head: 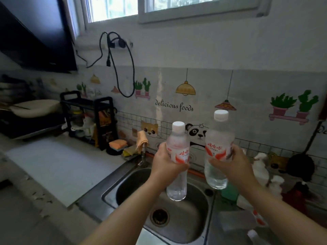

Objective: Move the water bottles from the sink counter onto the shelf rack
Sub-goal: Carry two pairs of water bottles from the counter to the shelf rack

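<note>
I hold two clear water bottles with white caps and red-and-white labels, both upright in the air above the steel sink [113,190]. My left hand [165,164] grips the left bottle [177,138] around its label. My right hand [235,164] grips the right bottle [219,138], which is held a little higher. The black shelf rack [104,110] stands on the counter at the back left, well apart from both hands, with jars and packets on its lower tiers.
A white cutting board [58,165] lies on the counter left of the sink. Sponges [118,144] and the tap [142,152] sit between rack and sink. A green container [230,190], white items and a black brush [300,167] crowd the right counter. A black hood [35,38] hangs upper left.
</note>
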Demonstrator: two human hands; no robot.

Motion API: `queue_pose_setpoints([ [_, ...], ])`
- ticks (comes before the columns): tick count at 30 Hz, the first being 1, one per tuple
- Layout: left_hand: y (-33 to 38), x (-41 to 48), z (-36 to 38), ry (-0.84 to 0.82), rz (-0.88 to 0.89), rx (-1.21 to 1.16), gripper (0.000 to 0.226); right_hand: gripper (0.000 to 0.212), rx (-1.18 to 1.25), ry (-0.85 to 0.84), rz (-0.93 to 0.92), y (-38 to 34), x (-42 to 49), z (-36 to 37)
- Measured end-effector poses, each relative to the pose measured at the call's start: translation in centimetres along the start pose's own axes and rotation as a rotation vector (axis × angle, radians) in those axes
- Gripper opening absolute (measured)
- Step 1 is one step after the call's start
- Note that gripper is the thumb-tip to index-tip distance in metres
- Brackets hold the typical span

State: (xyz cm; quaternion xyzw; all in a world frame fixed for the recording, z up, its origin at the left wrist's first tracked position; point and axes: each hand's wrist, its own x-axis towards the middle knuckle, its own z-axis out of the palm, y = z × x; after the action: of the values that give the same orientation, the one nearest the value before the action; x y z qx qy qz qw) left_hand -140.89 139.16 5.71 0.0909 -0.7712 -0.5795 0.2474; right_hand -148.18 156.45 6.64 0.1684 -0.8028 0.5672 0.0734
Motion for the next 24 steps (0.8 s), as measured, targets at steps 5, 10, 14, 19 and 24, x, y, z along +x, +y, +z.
queue_pose_setpoints([
  [5,-1.9,1.1,-8.1,0.031,0.025,0.003,0.07,0.05,0.046,-0.053,0.015,-2.6,-0.9,8.7],
  [10,-4.7,2.6,-16.3,0.098,0.014,0.031,0.061,0.051,0.105,-0.095,0.006,-4.8,-1.0,17.4],
  [14,-6.4,3.7,-22.3,0.17,-0.022,0.053,0.062,0.046,0.164,-0.142,-0.012,-6.9,-0.7,23.3],
  [19,-8.4,5.5,-29.1,0.255,-0.047,0.086,0.06,0.046,0.219,-0.206,-0.015,-9.3,0.9,30.3],
  [24,-10.8,9.0,-35.3,0.332,-0.056,0.134,0.06,0.051,0.209,-0.227,-0.039,-10.9,3.9,38.0],
])
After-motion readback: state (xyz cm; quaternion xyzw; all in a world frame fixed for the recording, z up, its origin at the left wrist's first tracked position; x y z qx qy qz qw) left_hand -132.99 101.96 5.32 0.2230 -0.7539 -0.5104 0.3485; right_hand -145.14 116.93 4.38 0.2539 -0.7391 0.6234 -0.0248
